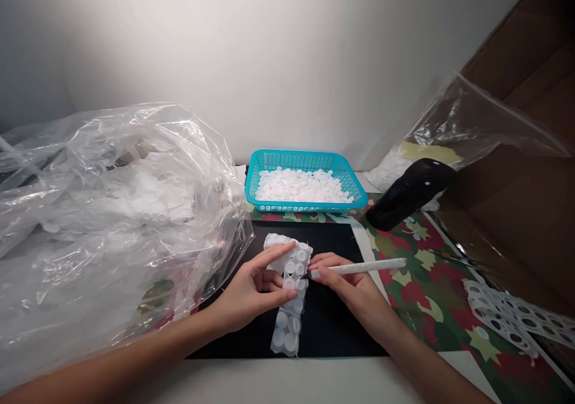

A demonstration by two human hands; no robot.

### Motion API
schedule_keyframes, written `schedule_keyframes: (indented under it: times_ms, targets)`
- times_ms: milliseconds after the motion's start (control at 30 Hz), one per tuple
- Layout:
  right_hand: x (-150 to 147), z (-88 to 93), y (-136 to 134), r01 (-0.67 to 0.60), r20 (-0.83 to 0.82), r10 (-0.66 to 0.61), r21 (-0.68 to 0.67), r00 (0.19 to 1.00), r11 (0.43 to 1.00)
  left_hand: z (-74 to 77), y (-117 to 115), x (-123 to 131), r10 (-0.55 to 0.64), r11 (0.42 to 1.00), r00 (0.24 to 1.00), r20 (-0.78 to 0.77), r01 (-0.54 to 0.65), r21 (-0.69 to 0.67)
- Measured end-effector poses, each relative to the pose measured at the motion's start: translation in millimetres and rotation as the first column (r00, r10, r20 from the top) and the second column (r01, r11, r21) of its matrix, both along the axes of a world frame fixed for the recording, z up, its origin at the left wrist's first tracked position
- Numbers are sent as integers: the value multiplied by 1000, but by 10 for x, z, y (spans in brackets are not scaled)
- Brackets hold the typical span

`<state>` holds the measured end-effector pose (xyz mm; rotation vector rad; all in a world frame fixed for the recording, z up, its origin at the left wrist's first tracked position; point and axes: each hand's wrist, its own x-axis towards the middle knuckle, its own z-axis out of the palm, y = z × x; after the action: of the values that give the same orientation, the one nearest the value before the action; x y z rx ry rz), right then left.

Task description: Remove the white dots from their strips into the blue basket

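A white plastic strip with rows of round caps (290, 331) stands tilted over the black mat (242, 344). My left hand (251, 284) grips it from the left side, thumb and fingers closed around its middle. In my right hand (348, 284) is a slim white-handled tool with a small dark tip (372, 267), like a craft knife. Its tip touches or nearly touches the strip's right edge, among the caps. The fingers of my right hand pinch the handle close to the tip, and its other end points right.
A blue plastic basket (305, 208) of small white discs stands behind the mat. Clear plastic bags (135, 260) holding white pieces spread over the left. To the right are a black object (408, 191), a perforated white strip (503, 314) and a cardboard box (516, 212) on patterned cloth (417, 296).
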<state>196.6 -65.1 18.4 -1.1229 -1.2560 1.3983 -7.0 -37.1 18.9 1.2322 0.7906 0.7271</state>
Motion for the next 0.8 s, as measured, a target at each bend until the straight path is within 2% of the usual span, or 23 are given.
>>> schedule_keyframes:
  times_ms: [133,400,567,667,800]
  targets:
    - [9,-14,-19,-65,-84,58,-82,995,995,-3,-11,1,-45,999,999,16,46,-16]
    - [-32,22,-28,-169,-58,163,-120,985,978,-4,2,-12,-88,992,996,-1,88,-89]
    - [-67,-7,-30,-95,-66,86,-147,994,985,-28,12,3,-87,996,996,31,87,-13]
    - [-66,-31,-28,-48,-146,23,-167,989,985,-38,12,14,-71,997,996,57,74,-38]
    - [-63,-38,-33,-35,-255,-14,-188,967,981,-50,0,16,-13,1000,1000,11,14,-22]
